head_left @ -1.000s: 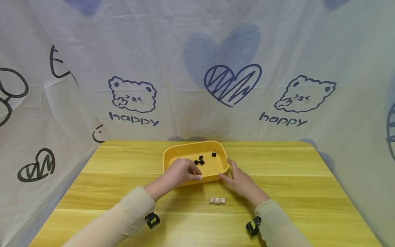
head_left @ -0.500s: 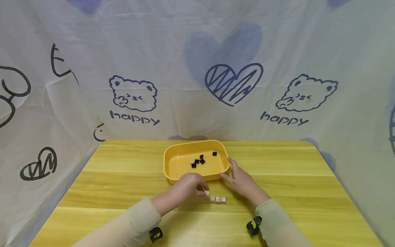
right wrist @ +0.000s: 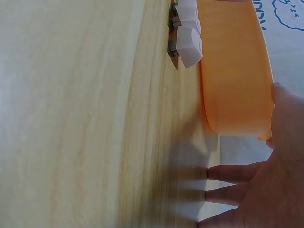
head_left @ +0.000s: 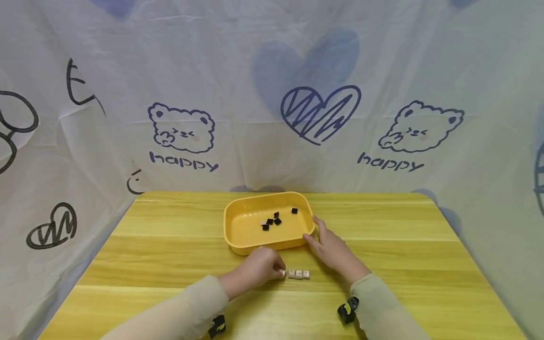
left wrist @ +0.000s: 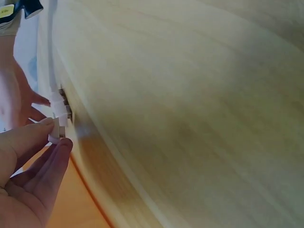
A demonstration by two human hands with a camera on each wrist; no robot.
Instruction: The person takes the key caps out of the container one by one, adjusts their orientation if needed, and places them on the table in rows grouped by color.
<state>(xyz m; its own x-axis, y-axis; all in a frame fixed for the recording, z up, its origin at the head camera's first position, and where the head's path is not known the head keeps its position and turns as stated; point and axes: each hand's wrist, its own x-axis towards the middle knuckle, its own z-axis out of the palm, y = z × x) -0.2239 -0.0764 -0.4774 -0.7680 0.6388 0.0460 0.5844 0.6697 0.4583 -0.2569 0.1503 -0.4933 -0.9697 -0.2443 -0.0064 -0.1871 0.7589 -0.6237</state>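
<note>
In the head view my left hand (head_left: pixel 258 268) pinches a white keycap (head_left: pixel 282 273) between thumb and fingertips, low over the table. It is at the left end of a row of three white keycaps (head_left: pixel 299 274). Seen from the left wrist, a small block juts from the underside of the held keycap (left wrist: pixel 54 130). My right hand (head_left: pixel 335 252) touches the right front corner of a yellow plastic tray (head_left: pixel 267 246) with thumb and index finger. From the right wrist, its other fingers (right wrist: pixel 232 173) stretch straight down to the table. Dark switch bases show under the row's keycaps (right wrist: pixel 189 46).
Inside the tray lie several black pieces (head_left: pixel 277 221) and one small pale piece (head_left: pixel 263 222). The wood-grain table (head_left: pixel 403 245) reaches back to a white cloth (head_left: pixel 255 156) with drawn bears and hearts. Each wrist carries a small black camera (head_left: pixel 347 311).
My left hand has come from over the tray's front wall down to the table with the white keycap, stopping at the row's left end. The right hand stays at the tray corner.
</note>
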